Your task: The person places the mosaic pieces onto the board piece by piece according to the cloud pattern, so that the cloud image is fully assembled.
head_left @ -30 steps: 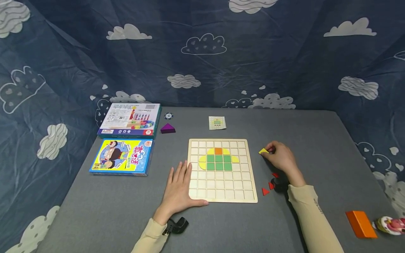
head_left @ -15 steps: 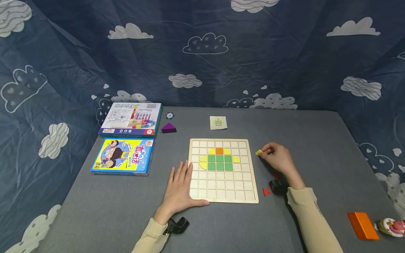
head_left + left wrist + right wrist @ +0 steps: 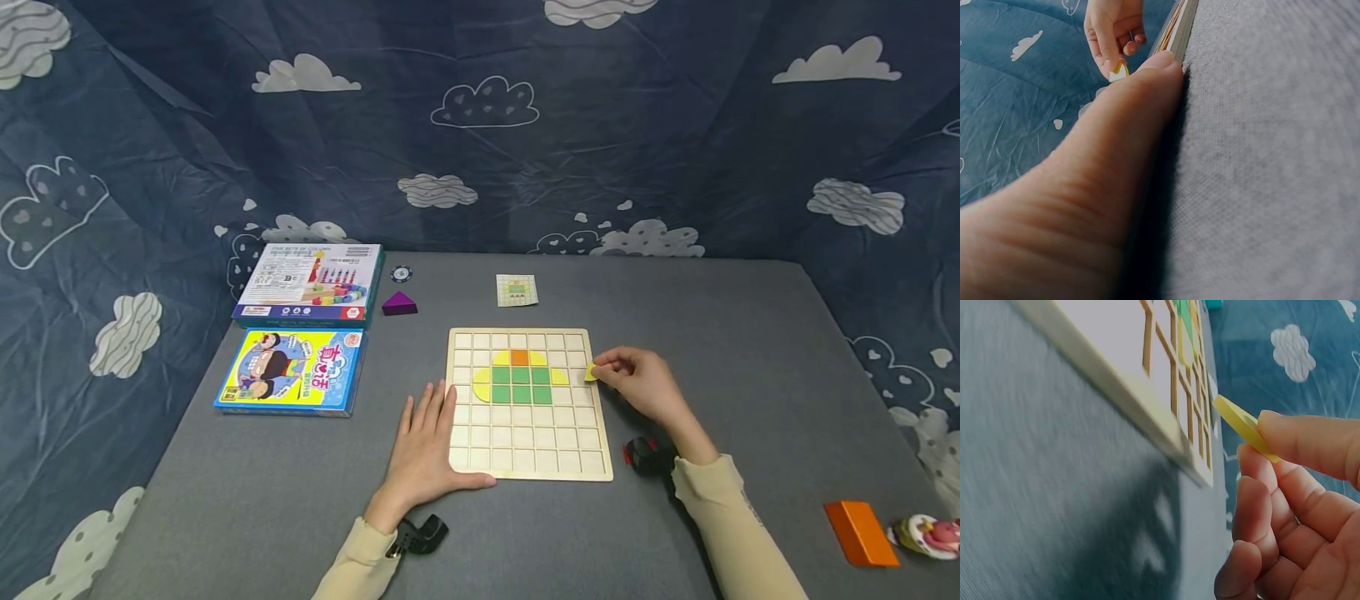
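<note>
A pale wooden grid board [image 3: 528, 437] lies in the middle of the table. Green square tiles [image 3: 521, 385], an orange square tile [image 3: 519, 357] and yellow tiles [image 3: 482, 385] sit in its upper cells. My left hand [image 3: 423, 450] rests along the board's lower left corner, fingers straight and thumb along the front edge. Between thumb and fingers my right hand [image 3: 637, 379] pinches a small yellow tile [image 3: 1244, 428], held above the board's right edge. In the left wrist view the thumb [image 3: 1129, 106] covers much of the scene.
Red triangle tiles [image 3: 627, 454] lie partly hidden behind the right wrist camera [image 3: 649, 456]. A pattern card [image 3: 517, 290] lies beyond the board. Two boxes [image 3: 288, 371], a purple triangular block [image 3: 400, 304] and a round chip [image 3: 401, 274] stand left; an orange block [image 3: 861, 533] and a figurine [image 3: 926, 537] are right.
My right hand has moved left with the yellow tile, from beside the board to over its right edge. The left hand has stayed in place.
</note>
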A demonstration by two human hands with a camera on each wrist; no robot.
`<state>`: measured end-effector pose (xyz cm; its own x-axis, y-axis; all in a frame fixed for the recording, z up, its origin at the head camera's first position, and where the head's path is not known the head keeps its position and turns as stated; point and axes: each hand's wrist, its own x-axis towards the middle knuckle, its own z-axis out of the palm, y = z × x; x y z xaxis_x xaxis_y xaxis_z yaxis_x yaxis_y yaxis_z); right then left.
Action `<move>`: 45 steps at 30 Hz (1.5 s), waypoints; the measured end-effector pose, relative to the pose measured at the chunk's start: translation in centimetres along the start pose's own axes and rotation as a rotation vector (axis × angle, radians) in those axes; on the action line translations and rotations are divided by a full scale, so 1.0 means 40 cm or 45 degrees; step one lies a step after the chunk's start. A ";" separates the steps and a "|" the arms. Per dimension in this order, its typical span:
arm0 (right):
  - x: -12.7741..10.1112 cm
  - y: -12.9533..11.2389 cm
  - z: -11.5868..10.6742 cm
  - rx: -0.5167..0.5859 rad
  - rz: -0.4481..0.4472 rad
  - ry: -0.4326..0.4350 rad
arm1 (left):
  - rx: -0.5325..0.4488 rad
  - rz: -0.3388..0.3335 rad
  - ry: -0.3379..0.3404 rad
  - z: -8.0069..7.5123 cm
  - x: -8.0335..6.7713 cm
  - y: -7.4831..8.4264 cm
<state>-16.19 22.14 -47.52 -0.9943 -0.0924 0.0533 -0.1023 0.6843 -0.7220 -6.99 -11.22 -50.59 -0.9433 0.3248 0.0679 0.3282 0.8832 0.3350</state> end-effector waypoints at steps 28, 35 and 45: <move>-0.023 -0.094 0.055 0.090 -0.035 -0.236 | 0.003 0.006 0.010 0.000 -0.002 0.001; -0.021 -0.100 0.058 0.034 -0.046 -0.253 | 0.001 0.003 0.013 0.000 -0.002 0.000; -0.020 -0.105 0.058 -0.071 -0.116 -0.249 | 0.001 0.009 0.014 -0.001 0.000 0.000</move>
<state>-14.90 17.68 -46.13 -0.9566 -0.2906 -0.0217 -0.1987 0.7050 -0.6808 -6.98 -11.24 -50.55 -0.9415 0.3272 0.0808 0.3348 0.8812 0.3338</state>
